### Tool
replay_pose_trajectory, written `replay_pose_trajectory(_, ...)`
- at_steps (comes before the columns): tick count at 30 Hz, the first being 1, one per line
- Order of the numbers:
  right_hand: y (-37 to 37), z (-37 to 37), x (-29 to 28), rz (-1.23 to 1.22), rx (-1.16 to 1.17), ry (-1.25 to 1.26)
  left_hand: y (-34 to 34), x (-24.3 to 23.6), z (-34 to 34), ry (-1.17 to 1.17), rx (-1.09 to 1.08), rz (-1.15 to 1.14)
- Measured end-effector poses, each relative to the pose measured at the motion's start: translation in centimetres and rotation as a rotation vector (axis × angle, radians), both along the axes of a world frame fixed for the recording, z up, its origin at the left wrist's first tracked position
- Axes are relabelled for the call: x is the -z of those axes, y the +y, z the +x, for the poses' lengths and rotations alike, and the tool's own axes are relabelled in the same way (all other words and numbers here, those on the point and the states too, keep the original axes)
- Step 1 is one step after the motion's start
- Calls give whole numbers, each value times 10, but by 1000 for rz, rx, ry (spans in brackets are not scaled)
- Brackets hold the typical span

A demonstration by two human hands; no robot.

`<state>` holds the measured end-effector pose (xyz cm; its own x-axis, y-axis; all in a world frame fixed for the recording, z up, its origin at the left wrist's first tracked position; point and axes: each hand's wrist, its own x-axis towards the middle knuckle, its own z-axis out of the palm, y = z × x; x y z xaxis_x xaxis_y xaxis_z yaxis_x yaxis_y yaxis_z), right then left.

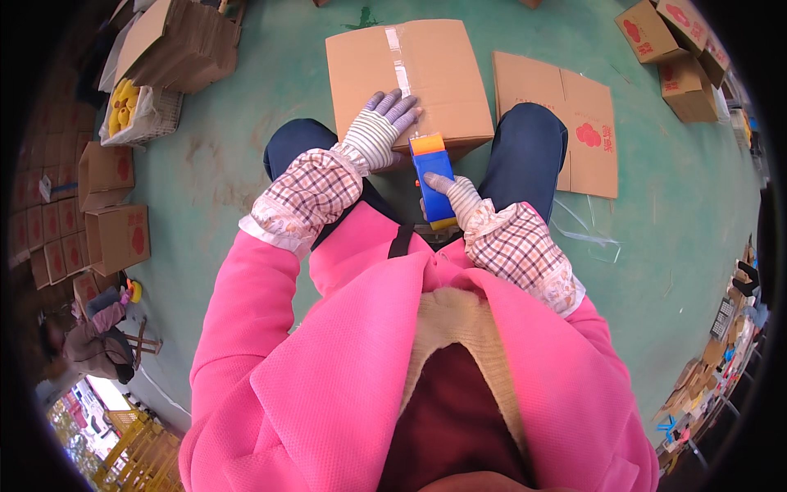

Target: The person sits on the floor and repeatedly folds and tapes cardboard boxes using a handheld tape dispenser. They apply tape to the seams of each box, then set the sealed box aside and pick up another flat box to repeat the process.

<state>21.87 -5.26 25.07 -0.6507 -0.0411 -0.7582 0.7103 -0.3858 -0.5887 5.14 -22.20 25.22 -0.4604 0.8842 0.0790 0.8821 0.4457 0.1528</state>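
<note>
My left hand (379, 129), in a striped glove, rests on the top of a closed cardboard box (426, 66) between my knees, its fingers stretched out. Strips of tape with white patches run down the box's middle seam. My right hand (451, 193), also gloved, grips a blue and orange tape dispenser (434, 184) upright at the box's near edge, just right of my left hand. A flattened cardboard sheet (533, 86) with red printing lies to the right of the box, partly behind my right knee.
Folded cardboard (172, 45), a white basket of yellow items (160, 123) and stacked boxes (115, 238) line the left. Another person (98, 348) sits at lower left. More boxes (684, 90) stand at upper right; clutter (705, 369) lines the right edge. Clear plastic scraps (586, 230) lie on the green floor (639, 262).
</note>
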Motion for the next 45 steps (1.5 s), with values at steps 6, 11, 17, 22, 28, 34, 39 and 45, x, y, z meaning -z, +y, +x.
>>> replay_pose_trajectory(6, 37, -60, 9, -2, 14, 78, 32, 3, -49, 76, -78, 8)
replay_pose_trajectory(11, 51, -75, 17, -24, 21, -5, 38, 7, -66, 98, -49, -49)
replay_pose_trajectory(17, 32, -3, 67, 211, -69, -204, 33, 9, -63, 102, -90, -88)
replay_pose_trajectory(22, 33, -3, 91, 378, -68, -402, 36, 10, -65, 129, -122, -154)
replay_pose_trajectory(28, 21, -45, 89, 353, -118, -396, 55, 3, -47, 66, -305, -14)
replay_pose_trajectory(34, 16, -98, 90, 277, -31, -365, 79, 15, -30, 138, -367, 22)
replay_pose_trajectory(39, 0, -125, 75, 160, 220, -354, 74, 23, -37, 160, -353, 8)
replay_pose_trajectory(45, 35, -97, 36, 234, 677, -364, 74, 35, -39, 211, -338, 51)
